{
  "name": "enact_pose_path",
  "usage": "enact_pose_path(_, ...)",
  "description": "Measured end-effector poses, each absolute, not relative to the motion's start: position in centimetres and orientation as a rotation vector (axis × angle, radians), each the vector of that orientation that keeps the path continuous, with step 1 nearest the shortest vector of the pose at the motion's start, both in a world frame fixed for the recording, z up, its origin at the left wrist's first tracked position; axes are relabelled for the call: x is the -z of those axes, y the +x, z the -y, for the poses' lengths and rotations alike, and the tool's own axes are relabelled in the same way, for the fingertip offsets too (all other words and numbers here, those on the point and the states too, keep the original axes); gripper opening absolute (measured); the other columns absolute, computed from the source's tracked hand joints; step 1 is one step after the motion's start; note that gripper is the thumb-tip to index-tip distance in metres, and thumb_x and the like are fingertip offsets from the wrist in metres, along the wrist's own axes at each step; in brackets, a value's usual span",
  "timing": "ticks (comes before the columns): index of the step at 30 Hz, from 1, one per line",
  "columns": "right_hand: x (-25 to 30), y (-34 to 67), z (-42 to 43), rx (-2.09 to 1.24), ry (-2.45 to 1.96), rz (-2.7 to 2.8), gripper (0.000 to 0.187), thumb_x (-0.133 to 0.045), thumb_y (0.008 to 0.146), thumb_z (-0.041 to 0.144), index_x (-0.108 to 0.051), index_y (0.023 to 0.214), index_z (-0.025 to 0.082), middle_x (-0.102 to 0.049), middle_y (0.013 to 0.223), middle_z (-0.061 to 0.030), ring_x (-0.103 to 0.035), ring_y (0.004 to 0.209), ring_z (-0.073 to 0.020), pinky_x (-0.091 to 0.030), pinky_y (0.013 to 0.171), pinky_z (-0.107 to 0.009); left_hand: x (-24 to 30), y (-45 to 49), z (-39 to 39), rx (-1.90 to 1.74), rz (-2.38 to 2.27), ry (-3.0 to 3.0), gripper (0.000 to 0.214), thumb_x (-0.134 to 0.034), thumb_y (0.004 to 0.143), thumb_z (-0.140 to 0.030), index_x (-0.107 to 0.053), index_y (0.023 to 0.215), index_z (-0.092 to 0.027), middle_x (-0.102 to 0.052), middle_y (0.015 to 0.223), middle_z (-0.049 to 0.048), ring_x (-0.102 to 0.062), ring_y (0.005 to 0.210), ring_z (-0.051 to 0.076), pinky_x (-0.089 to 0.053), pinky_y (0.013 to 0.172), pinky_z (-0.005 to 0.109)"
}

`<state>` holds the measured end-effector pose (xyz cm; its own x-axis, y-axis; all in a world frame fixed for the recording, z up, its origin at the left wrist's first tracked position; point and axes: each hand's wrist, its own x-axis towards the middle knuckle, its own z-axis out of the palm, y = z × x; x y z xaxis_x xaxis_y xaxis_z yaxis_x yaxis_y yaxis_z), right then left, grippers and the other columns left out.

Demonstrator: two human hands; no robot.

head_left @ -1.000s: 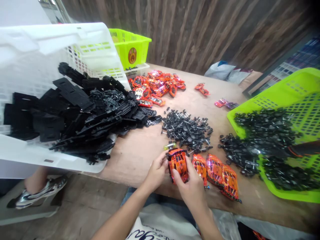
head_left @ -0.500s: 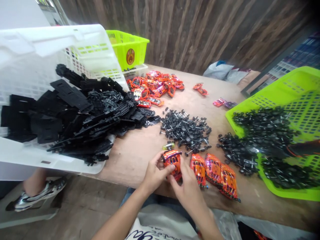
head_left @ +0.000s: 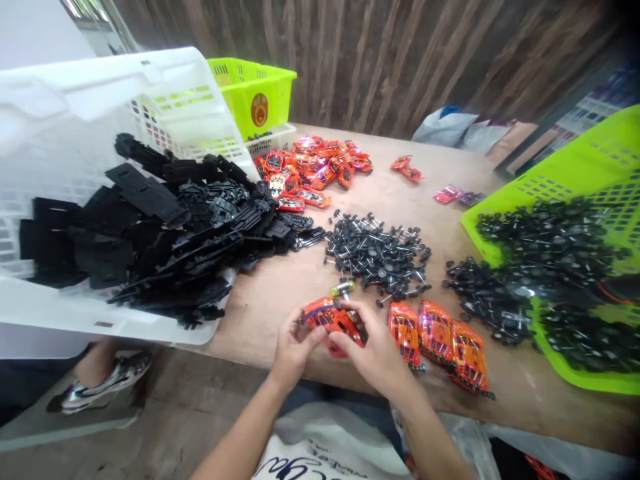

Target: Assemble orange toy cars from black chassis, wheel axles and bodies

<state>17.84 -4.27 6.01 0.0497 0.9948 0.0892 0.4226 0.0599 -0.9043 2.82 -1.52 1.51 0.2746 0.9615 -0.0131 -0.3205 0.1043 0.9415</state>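
Both hands grip one orange toy car (head_left: 331, 319) just above the near edge of the wooden table (head_left: 280, 293). My left hand (head_left: 293, 347) pinches its left end with thumb and fingers. My right hand (head_left: 377, 353) is closed over its right side. Three more orange toy cars (head_left: 437, 337) lie in a row right of my hands. A small yellow-and-metal tool (head_left: 341, 288) lies just beyond the held car. A heap of black wheel-and-axle pieces (head_left: 377, 253) sits further back.
A tipped white crate (head_left: 60, 133) spills black plastic chassis parts (head_left: 165, 227) at left. A tipped green basket (head_left: 600, 173) spills wheel pieces at right. Orange car shells (head_left: 315, 167) pile at the back, beside a green basket (head_left: 253, 93). Someone's shoe (head_left: 107, 383) shows below the crate.
The orange car has been turned in both hands, from standing upright to lying sideways, and brought lower towards the table's near edge. The view has shifted slightly.
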Motion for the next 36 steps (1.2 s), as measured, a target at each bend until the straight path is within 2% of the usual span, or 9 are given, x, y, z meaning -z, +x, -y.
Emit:
enact_pose_path(6, -3.9, 15.9, 3.8, -0.504, -1.605, 1.939, 0.028, -0.056, 0.082, 0.019, -0.063, 0.109, 0.017, -0.067, 0.107, -0.0114, -0.06, 0.1, -0.026, -0.045, 0.088, -0.042, -0.2, 1.0, -0.3, -0.988, -1.026, 1.167, 0.048, -0.072, 0.072, -0.031, -0.059, 0.114, -0.014, -0.063, 0.118, 0.0135, -0.059, 0.108, 0.025, -0.044, 0.097, 0.037)
enact_pose_path(13, -2.6, 17.7, 2.4, -0.769, -1.863, 1.567, 0.022, -0.054, 0.084, 0.031, -0.073, 0.079, 0.021, -0.073, 0.078, -0.0065, -0.067, 0.072, -0.0228, -0.05, 0.069, -0.034, -0.7, 1.2, -1.0, -0.841, -1.012, 1.161, 0.041, -0.072, 0.069, -0.027, -0.064, 0.106, -0.014, -0.068, 0.105, 0.0096, -0.063, 0.095, 0.022, -0.049, 0.084, 0.031)
enact_pose_path(19, -2.1, 17.8, 5.2, -0.639, -1.699, 1.747, 0.022, -0.058, 0.081, 0.026, -0.064, 0.101, 0.018, -0.069, 0.094, -0.0078, -0.062, 0.088, -0.0238, -0.049, 0.078, -0.036, -0.5, 1.5, -1.1, -0.852, -0.995, 1.166, 0.022, -0.071, 0.068, -0.032, -0.062, 0.078, -0.014, -0.058, 0.069, -0.0007, -0.053, 0.065, 0.012, -0.042, 0.061, 0.022)
enact_pose_path(22, -1.8, 17.5, 6.3, -0.475, -1.678, 1.794, 0.017, -0.052, 0.084, 0.022, -0.064, 0.093, 0.015, -0.067, 0.085, -0.0104, -0.06, 0.083, -0.0249, -0.047, 0.075, -0.038, -0.5, 1.4, -1.1, -0.817, -0.99, 1.189, 0.024, -0.071, 0.069, -0.034, -0.06, 0.077, -0.014, -0.055, 0.067, -0.0012, -0.051, 0.063, 0.011, -0.041, 0.059, 0.021)
enact_pose_path(24, -1.8, 17.7, 6.1, -0.55, -1.698, 1.716, 0.015, -0.055, 0.082, 0.025, -0.064, 0.09, 0.016, -0.067, 0.084, -0.01, -0.06, 0.081, -0.0247, -0.048, 0.075, -0.037, -0.8, 0.7, -1.0, -0.781, -0.984, 1.225, 0.027, -0.071, 0.07, -0.035, -0.061, 0.086, -0.014, -0.06, 0.076, 0.0015, -0.056, 0.071, 0.014, -0.044, 0.066, 0.024)
enact_pose_path(28, -1.6, 18.5, 5.0, -1.182, -1.587, 1.319, 0.029, -0.05, 0.086, 0.039, -0.066, 0.093, 0.015, -0.071, 0.084, -0.0085, -0.066, 0.074, -0.0217, -0.053, 0.068, -0.034, -1.6, -1.3, -0.8, -0.826, -0.848, 1.455, 0.073, -0.083, 0.057, -0.025, -0.051, 0.123, -0.023, -0.053, 0.129, 0.0105, -0.049, 0.12, 0.026, -0.039, 0.099, 0.034)
enact_pose_path(30, -1.5, 18.8, 4.8, -1.311, -1.532, 1.204, 0.038, -0.042, 0.09, 0.044, -0.067, 0.095, 0.016, -0.072, 0.087, -0.0084, -0.068, 0.076, -0.0214, -0.054, 0.067, -0.034, -1.6, -1.9, -0.8, -0.834, -0.806, 1.592, 0.057, -0.076, 0.066, -0.021, -0.055, 0.119, -0.024, -0.053, 0.129, 0.0097, -0.044, 0.126, 0.026, -0.034, 0.105, 0.037)
enact_pose_path(33, -1.8, 18.6, 5.3, -0.994, -1.629, 1.327, 0.037, -0.038, 0.093, 0.041, -0.065, 0.103, 0.019, -0.07, 0.103, -0.0084, -0.066, 0.095, -0.0217, -0.052, 0.083, -0.037, -1.1, -1.8, -0.9, -0.756, -0.94, 1.764, 0.028, -0.071, 0.072, -0.023, -0.064, 0.099, -0.022, -0.064, 0.106, 0.0074, -0.052, 0.113, 0.027, -0.034, 0.102, 0.042)
enact_pose_path(36, -2.3, 17.8, 6.5, -0.65, -1.601, 1.652, 0.031, -0.044, 0.093, 0.037, -0.062, 0.113, 0.021, -0.064, 0.118, -0.0094, -0.058, 0.111, -0.0229, -0.045, 0.096, -0.042, -0.6, -1.3, -0.9, -0.726, -1.121, 1.803, 0.046, -0.079, 0.062, -0.027, -0.063, 0.105, -0.023, -0.065, 0.107, 0.007, -0.051, 0.109, 0.029, -0.034, 0.099, 0.045)
